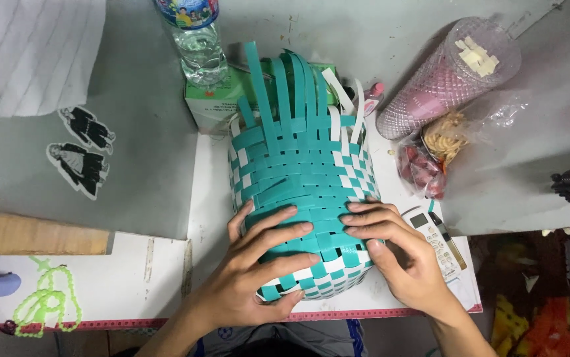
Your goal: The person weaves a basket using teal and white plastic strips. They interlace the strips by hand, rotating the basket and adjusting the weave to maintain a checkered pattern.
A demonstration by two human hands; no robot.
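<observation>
A half-woven teal and white basket is lain on its side on the white worktop, loose strips pointing away. It is pressed by both hands: the left hand is spread flat over the weave, and the right hand is laid on its flank, fingers extended, neither grip closed. Strips could likely slip if pressure eases. Room is tight: a bottle, a box, a pink jar and a remote are crowded close.

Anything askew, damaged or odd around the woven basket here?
The teal and white woven basket lies on its side under both hands, loose strip ends splaying unevenly from its open end. The pink tumbler also lies tipped over. Nothing looks spilled.
</observation>
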